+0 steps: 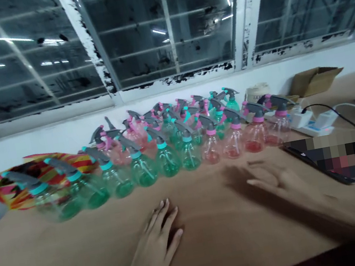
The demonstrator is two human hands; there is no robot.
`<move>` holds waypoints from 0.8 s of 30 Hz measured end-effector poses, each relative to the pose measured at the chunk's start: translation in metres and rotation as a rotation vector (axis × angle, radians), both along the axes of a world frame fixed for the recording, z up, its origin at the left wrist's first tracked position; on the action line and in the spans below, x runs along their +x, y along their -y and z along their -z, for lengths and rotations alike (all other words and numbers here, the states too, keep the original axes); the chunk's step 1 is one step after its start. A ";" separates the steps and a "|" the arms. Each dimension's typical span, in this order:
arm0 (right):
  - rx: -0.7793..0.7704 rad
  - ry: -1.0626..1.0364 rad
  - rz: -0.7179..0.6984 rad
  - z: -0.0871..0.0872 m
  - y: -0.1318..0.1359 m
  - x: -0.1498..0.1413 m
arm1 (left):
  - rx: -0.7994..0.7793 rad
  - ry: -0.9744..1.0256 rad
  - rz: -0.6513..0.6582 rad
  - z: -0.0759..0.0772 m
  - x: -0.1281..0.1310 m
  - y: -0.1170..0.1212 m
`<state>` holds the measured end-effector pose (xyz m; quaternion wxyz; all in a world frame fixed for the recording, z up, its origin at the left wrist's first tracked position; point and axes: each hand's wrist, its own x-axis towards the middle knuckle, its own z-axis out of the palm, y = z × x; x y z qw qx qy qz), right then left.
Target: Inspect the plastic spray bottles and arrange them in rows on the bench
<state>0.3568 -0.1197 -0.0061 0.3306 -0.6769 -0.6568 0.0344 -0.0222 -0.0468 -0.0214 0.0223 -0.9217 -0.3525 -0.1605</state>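
My left hand (155,249) rests on the wooden table (209,219) with its fingers stretched out, holding nothing. To the right, my right hand (277,179) is over the table with thumb and fingers apart, slightly blurred, and nothing in it. Beyond both hands stands a front row of spray bottles. Those on the left, such as one green spray bottle (145,171), have turquoise collars and grey triggers. On the right are pink ones with pink collars, among them a pink spray bottle (232,141). Neither hand touches a bottle. More green and pink bottles crowd behind, partly hidden.
A red and yellow patterned cloth or bag (5,191) lies behind the leftmost bottles. At the back right is an open cardboard box (316,81). A power strip (315,127) with plugs and cables lies near a dark flat device (305,154). Barred windows line the wall.
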 end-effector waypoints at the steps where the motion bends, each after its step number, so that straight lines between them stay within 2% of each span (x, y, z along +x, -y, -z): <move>1: -0.040 0.015 -0.086 0.003 -0.004 -0.016 | -0.007 0.002 -0.016 0.000 -0.011 0.003; 4: -0.136 0.044 -0.271 0.009 -0.019 -0.060 | -0.014 -0.004 -0.076 -0.001 -0.044 0.009; 8: -0.187 0.073 -0.408 0.012 -0.040 -0.110 | -0.011 0.019 -0.179 0.002 -0.092 0.014; 12: -0.172 0.113 -0.529 0.019 -0.057 -0.152 | -0.018 0.046 -0.275 0.006 -0.137 0.013; 16: -0.117 0.170 -0.622 0.026 -0.071 -0.188 | -0.075 0.113 -0.342 0.002 -0.171 0.009; 20: -0.072 0.166 -0.696 0.027 -0.081 -0.219 | -0.167 0.437 -0.469 -0.005 -0.191 -0.002; 24: -0.052 0.176 -0.746 0.022 -0.085 -0.248 | -0.134 0.684 -0.634 -0.008 -0.209 -0.029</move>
